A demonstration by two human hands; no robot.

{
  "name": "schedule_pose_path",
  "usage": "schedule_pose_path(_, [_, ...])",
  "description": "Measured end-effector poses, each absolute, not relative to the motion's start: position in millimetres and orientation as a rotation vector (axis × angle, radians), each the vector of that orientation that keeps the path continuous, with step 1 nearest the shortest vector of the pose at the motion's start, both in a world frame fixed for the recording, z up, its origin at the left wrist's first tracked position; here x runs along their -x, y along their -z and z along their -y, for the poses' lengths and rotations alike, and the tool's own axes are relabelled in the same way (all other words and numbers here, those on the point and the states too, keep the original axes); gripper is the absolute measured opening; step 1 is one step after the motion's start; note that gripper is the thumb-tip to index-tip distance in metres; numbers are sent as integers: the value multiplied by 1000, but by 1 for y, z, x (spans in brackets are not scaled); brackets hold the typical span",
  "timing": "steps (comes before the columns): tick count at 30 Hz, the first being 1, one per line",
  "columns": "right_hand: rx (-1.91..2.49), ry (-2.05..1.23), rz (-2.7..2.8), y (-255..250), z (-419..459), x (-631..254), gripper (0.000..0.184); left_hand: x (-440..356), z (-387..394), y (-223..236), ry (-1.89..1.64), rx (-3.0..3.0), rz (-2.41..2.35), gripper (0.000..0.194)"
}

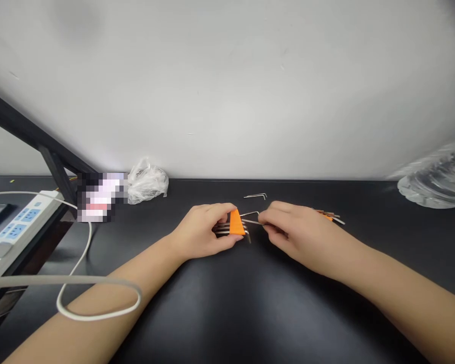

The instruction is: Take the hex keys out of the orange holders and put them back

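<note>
Bare forearms (pixel 129 288) reach across the dark surface (pixel 288 313) to a left hand (pixel 199 231) whose firm grip wraps an orange hex-key holder (pixel 237 223) between the hands, while the right hand (pixel 303 236) holds a narrow pinch on one steel hex key (pixel 251 221) close to the holder.

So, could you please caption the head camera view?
Left hand holds an orange hex key holder; right hand pinches a steel hex key.
</note>
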State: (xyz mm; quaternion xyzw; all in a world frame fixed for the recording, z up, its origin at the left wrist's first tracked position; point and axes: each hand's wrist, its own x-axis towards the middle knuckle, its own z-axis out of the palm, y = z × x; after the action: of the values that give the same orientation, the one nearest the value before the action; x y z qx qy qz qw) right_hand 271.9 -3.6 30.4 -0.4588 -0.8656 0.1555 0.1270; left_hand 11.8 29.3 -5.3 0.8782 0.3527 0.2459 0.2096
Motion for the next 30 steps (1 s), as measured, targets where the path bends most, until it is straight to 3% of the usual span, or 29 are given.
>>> schedule_pose_path(10, [1204,-210,2683,-42,11,-270,22,-11,-31,1,-609,-2529,-862,40])
schedule_pose_path(20, [977,-692,2302,-27,14,-255,23,-12,-34,3,-741,-2586,-768,47])
schedule_pose_path(30, [1238,-187,2481,12,-14,-273,23,-11,-36,5,-600,-2420,-911,48])
